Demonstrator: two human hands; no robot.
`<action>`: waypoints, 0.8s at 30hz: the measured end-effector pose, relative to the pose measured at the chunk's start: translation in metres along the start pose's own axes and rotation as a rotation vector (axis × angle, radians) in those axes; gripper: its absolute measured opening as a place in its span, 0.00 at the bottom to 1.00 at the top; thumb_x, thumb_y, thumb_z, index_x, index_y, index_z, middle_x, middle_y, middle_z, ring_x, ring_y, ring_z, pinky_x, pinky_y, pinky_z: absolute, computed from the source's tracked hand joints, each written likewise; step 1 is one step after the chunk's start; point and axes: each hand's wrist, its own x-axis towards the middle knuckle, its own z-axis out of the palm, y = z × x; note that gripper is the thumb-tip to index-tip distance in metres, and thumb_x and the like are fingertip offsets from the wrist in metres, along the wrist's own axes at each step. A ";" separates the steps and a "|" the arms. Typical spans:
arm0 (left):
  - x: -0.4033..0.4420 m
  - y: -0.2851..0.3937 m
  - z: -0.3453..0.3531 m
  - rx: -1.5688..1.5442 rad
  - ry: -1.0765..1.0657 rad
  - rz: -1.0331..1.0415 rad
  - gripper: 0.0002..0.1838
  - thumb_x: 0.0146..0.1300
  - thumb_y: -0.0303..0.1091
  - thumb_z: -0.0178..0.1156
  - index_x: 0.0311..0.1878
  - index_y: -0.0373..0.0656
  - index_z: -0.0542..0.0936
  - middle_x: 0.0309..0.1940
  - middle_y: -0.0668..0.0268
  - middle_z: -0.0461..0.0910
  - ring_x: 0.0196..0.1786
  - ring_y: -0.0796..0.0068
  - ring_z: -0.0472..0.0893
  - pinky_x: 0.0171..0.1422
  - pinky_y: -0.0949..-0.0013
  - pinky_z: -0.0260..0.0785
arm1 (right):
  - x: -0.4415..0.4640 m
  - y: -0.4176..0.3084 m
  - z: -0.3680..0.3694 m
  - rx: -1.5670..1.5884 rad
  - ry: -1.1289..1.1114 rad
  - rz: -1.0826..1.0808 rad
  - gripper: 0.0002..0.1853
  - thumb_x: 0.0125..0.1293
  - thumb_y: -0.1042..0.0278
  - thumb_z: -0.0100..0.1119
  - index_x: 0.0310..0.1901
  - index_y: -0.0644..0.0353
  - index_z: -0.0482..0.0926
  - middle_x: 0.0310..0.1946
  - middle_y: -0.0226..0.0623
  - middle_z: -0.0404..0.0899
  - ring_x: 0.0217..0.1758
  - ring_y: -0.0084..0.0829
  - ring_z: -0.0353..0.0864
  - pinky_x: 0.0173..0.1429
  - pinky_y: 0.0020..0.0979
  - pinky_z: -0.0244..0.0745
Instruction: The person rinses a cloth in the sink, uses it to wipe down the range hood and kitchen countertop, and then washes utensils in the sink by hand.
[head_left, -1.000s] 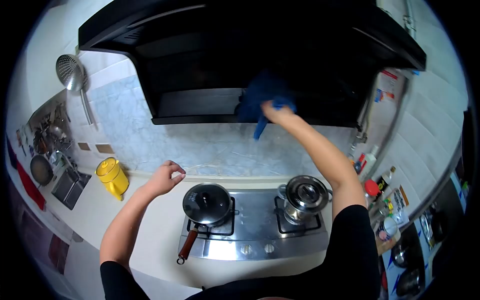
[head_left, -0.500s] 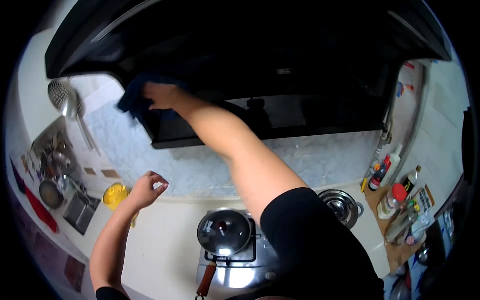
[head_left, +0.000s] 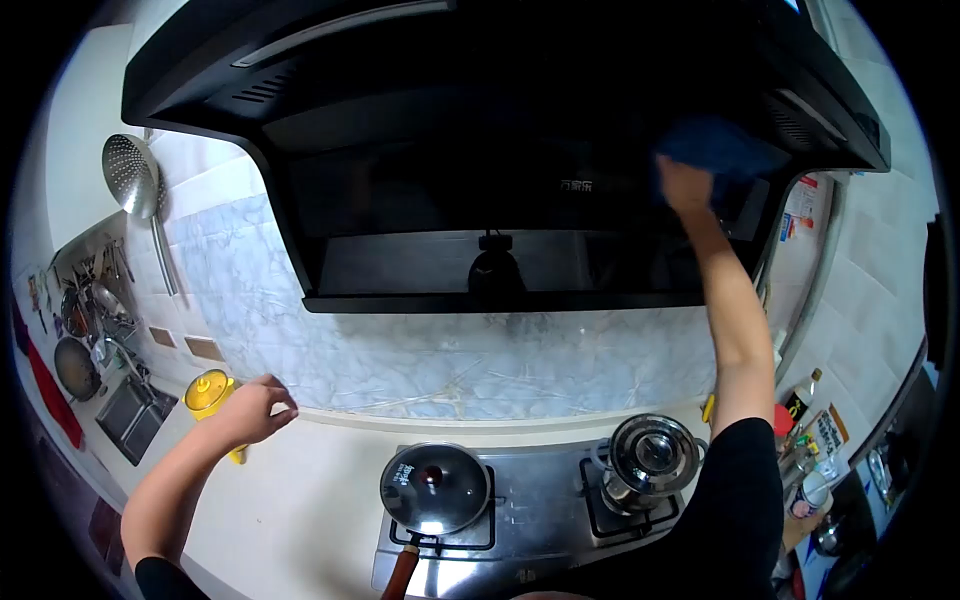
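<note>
My right hand (head_left: 686, 188) presses a dark blue cloth (head_left: 728, 148) against the glossy black front of the range hood (head_left: 420, 190), toward its right side. Cloth and fingers are partly smeared by motion. Over the counter at the left, my left hand (head_left: 258, 410) hangs in the air with loosely bent fingers and nothing in it. Close beside that hand is a yellow lidded pot (head_left: 207, 392).
Below the hood, a gas stove (head_left: 545, 500) carries a lidded pan (head_left: 436, 490) with a wooden handle and a steel pot (head_left: 652, 458). A skimmer (head_left: 133, 175) hangs at left above a sink (head_left: 137, 420). Bottles and jars (head_left: 800, 395) crowd the right.
My right hand has swept the cloth from the hood's left side across to its right. My left hand has shifted slightly left and down in view. The camera view has also shifted.
</note>
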 end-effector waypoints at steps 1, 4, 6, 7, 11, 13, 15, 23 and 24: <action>0.003 0.002 -0.001 0.006 0.003 0.018 0.08 0.53 0.37 0.60 0.32 0.44 0.81 0.34 0.58 0.76 0.40 0.61 0.76 0.46 0.64 0.69 | 0.009 -0.053 -0.040 -0.086 0.142 -0.207 0.21 0.64 0.53 0.45 0.53 0.55 0.72 0.56 0.44 0.67 0.60 0.46 0.64 0.64 0.46 0.54; 0.012 0.022 -0.004 -0.024 0.012 0.085 0.08 0.54 0.37 0.60 0.32 0.43 0.81 0.33 0.58 0.76 0.40 0.60 0.76 0.46 0.64 0.69 | 0.062 -0.201 -0.049 0.575 -0.023 -0.460 0.20 0.64 0.58 0.45 0.56 0.54 0.69 0.53 0.37 0.71 0.54 0.35 0.71 0.56 0.38 0.66; 0.019 0.033 -0.001 0.000 -0.028 0.110 0.08 0.54 0.37 0.60 0.32 0.43 0.80 0.32 0.59 0.77 0.41 0.60 0.75 0.47 0.64 0.69 | 0.078 -0.291 -0.084 0.858 -0.144 -0.678 0.21 0.66 0.63 0.41 0.61 0.54 0.63 0.59 0.37 0.64 0.60 0.34 0.64 0.62 0.36 0.59; 0.022 0.039 0.000 0.008 -0.027 0.153 0.08 0.54 0.37 0.59 0.32 0.43 0.80 0.32 0.59 0.77 0.43 0.60 0.75 0.48 0.64 0.68 | 0.079 -0.329 -0.118 1.035 -0.182 -0.786 0.22 0.68 0.65 0.37 0.63 0.54 0.58 0.64 0.38 0.58 0.67 0.37 0.56 0.69 0.36 0.50; 0.031 0.059 0.001 0.032 -0.060 0.173 0.09 0.54 0.38 0.60 0.32 0.43 0.80 0.34 0.60 0.77 0.43 0.61 0.75 0.48 0.64 0.69 | 0.101 -0.339 -0.137 1.264 0.185 -0.973 0.27 0.61 0.71 0.42 0.63 0.43 0.60 0.64 0.34 0.59 0.62 0.36 0.63 0.68 0.36 0.54; 0.029 0.059 0.003 0.034 -0.067 0.191 0.09 0.54 0.39 0.60 0.32 0.43 0.80 0.35 0.60 0.77 0.43 0.61 0.75 0.48 0.64 0.69 | 0.112 -0.297 -0.107 1.045 0.277 -1.110 0.30 0.59 0.73 0.44 0.65 0.45 0.56 0.64 0.36 0.59 0.60 0.36 0.67 0.65 0.35 0.58; 0.024 0.049 0.015 0.021 -0.074 0.174 0.10 0.54 0.40 0.59 0.33 0.45 0.81 0.35 0.60 0.77 0.42 0.62 0.76 0.47 0.65 0.70 | 0.102 -0.189 -0.086 0.731 0.124 -0.974 0.29 0.60 0.71 0.43 0.64 0.46 0.56 0.64 0.36 0.58 0.60 0.36 0.66 0.66 0.35 0.57; 0.004 0.039 0.042 -0.011 -0.204 0.154 0.10 0.55 0.41 0.59 0.35 0.46 0.81 0.36 0.60 0.77 0.43 0.61 0.75 0.47 0.64 0.69 | 0.000 0.152 -0.001 -0.105 0.319 0.198 0.26 0.62 0.63 0.43 0.64 0.48 0.58 0.64 0.37 0.57 0.63 0.37 0.61 0.67 0.37 0.54; 0.004 0.037 0.043 -0.027 -0.204 0.185 0.10 0.54 0.40 0.58 0.35 0.47 0.81 0.36 0.59 0.77 0.42 0.61 0.75 0.47 0.64 0.69 | 0.005 0.129 -0.011 -0.133 0.297 0.166 0.26 0.62 0.62 0.43 0.63 0.48 0.58 0.64 0.37 0.57 0.64 0.37 0.60 0.67 0.37 0.53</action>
